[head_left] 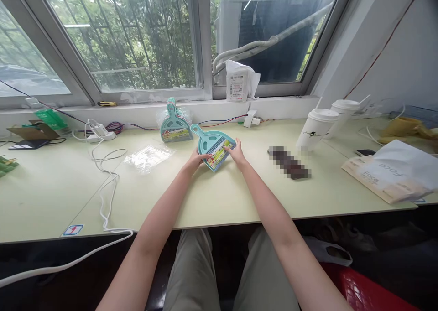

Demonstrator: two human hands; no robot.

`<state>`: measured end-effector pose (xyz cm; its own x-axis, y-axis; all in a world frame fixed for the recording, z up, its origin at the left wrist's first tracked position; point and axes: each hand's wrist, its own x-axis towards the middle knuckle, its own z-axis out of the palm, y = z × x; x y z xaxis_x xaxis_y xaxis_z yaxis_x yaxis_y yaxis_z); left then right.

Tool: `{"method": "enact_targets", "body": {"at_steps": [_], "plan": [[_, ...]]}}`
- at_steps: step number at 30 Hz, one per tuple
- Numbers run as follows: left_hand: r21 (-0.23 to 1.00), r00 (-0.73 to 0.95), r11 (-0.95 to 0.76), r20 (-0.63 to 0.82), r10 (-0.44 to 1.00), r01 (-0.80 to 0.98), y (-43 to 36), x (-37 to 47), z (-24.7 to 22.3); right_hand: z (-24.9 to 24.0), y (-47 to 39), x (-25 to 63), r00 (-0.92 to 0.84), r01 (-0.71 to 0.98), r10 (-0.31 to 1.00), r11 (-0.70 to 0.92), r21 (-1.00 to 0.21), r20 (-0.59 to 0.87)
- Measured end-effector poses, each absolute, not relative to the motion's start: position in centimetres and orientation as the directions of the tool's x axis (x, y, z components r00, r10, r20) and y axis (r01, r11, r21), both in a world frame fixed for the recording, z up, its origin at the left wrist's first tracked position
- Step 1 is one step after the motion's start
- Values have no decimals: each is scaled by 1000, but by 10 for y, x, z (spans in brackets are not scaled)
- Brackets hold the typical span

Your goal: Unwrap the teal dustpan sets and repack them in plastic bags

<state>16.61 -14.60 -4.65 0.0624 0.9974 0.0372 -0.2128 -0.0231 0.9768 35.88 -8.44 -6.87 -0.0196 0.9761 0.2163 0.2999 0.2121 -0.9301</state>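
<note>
Dustpan (pixel 209 143), turquoise, was held over the worktop (pixel 222 197): left hand (pixel 195 159) and right hand (pixel 237 154) each closed its grip on one side, probably steadying it with the printed label (pixel 219 154) upward. Similar dustpans (pixel 176 131) stood behind, apparently propped near the wall (pixel 143 115) for support.

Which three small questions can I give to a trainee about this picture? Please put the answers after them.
1. True or false: the left hand and right hand both touch the front dustpan.
2. How many lidded white cups stand on the desk?
3. Which lies nearer the left hand? A: paper bag. B: clear wrapper.

Key: 1. True. 2. Two. 3. B.
</note>
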Motion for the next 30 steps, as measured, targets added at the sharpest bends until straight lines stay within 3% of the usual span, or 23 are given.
{"method": "enact_targets", "body": {"at_steps": [2,4,7,10,14,22,25,28,30], "plan": [[976,59,-23,36,998,-218,-146,167,-46,-70,-86,353,-3,-10,995,104,-994,105],[973,51,-31,43,998,-230,-146,167,-46,-68,-91,345,-2,-257,1000,17,-966,18],[962,18,-51,58,998,-267,-143,166,-48,-63,-102,333,-184,-422,983,-81,-903,-2],[952,24,-33,43,999,-304,-140,161,-49,-61,-108,327,-336,-433,942,-174,-884,-20],[942,95,15,18,995,-335,-138,157,-51,-64,-108,328,-292,-431,952,-220,-875,-95],[956,86,12,14,996,-294,-139,165,-49,-60,-108,332,-257,-467,963,-199,-861,-83],[994,12,-3,4,1000,-113,-134,160,-45,-57,-107,335,-225,-467,969,-201,-861,-105],[968,-283,-54,124,951,246,-132,142,-36,-56,-106,338,-214,-453,972,-190,-871,-101],[908,-473,-32,248,846,418,-135,122,-31,-57,-105,340,-206,-453,974,-182,-873,-96]]}}
